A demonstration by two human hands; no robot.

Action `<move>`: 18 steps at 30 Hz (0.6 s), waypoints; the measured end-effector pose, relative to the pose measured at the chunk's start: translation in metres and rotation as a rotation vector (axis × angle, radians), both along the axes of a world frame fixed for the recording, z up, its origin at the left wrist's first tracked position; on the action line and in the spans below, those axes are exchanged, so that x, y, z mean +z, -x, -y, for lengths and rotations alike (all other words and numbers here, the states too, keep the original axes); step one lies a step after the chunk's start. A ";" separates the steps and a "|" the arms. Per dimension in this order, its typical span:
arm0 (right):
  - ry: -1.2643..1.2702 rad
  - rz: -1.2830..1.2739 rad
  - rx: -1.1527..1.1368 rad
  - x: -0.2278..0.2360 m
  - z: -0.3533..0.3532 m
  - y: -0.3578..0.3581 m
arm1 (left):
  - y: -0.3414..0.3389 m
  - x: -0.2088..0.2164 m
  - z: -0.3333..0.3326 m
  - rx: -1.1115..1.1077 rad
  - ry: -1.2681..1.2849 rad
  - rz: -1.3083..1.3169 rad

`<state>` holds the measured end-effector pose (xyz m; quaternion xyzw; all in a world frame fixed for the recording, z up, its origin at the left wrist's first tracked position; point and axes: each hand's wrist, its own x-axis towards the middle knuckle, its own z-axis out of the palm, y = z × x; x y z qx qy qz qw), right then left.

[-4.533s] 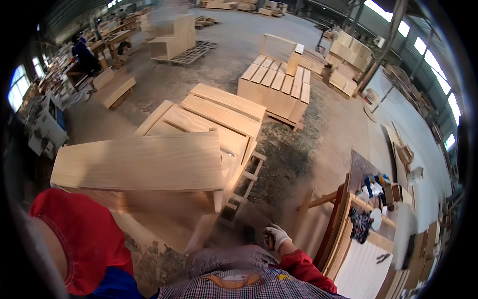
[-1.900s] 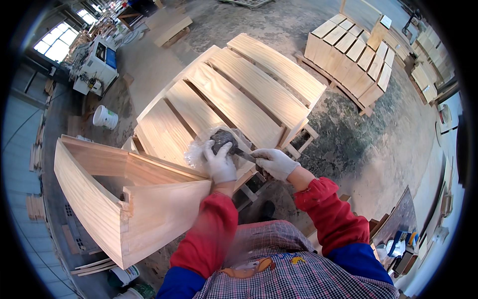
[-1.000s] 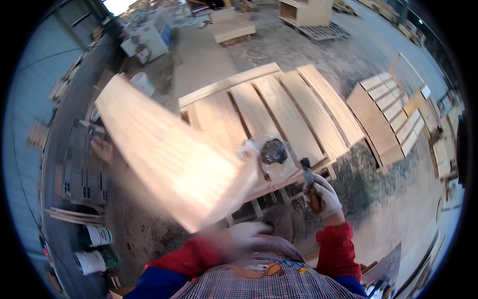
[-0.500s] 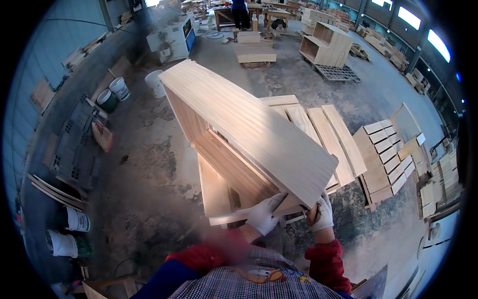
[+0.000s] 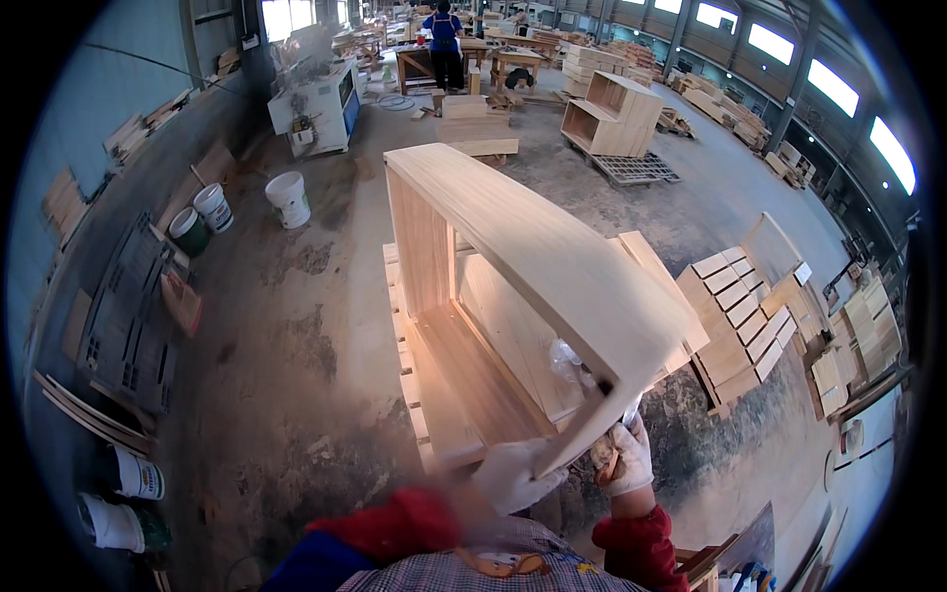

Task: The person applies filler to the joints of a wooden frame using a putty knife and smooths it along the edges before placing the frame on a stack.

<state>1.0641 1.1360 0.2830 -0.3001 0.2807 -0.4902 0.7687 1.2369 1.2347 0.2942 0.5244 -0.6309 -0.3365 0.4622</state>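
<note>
A pale wooden cabinet frame [image 5: 533, 257], open-sided and box-shaped, stands tilted on a stack of flat wooden panels [image 5: 434, 395], its long top board running from the far left down to a near corner right in front of the person. That near corner sits between the 2 gloved hands. The left hand [image 5: 513, 474], in a white glove and blurred, lies against the lower edge of the near end board, palm to the wood; how far its fingers are spread cannot be told. The right hand [image 5: 623, 456], also in a white glove, is closed around the corner just beside it, fingers curled onto the wood, with a thin brownish object showing in the grip, too small to identify. Red sleeves [image 5: 631, 538] run back to a checked apron at the lower edge.

The panels rest on a stained concrete floor [image 5: 296, 375]. To the right lie more stacks of pale boards [image 5: 740, 316]. To the left, 3 buckets [image 5: 288, 197] stand near a blue wall, with 2 more tubs [image 5: 123, 498] lower down. Farther off are a white machine [image 5: 321, 104], an open wooden cabinet on a pallet [image 5: 614, 123], and a person in blue [image 5: 444, 39] at a workbench.
</note>
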 end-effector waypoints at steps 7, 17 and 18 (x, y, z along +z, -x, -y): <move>0.020 -0.068 0.023 0.078 -0.007 -0.034 | -0.022 0.031 -0.008 0.096 -0.009 -0.389; 0.208 -0.153 0.206 0.068 -0.008 -0.026 | -0.012 0.025 -0.010 0.504 -0.022 -0.348; 0.225 -0.206 0.199 0.070 -0.013 -0.022 | -0.015 0.027 -0.009 0.501 0.062 -0.290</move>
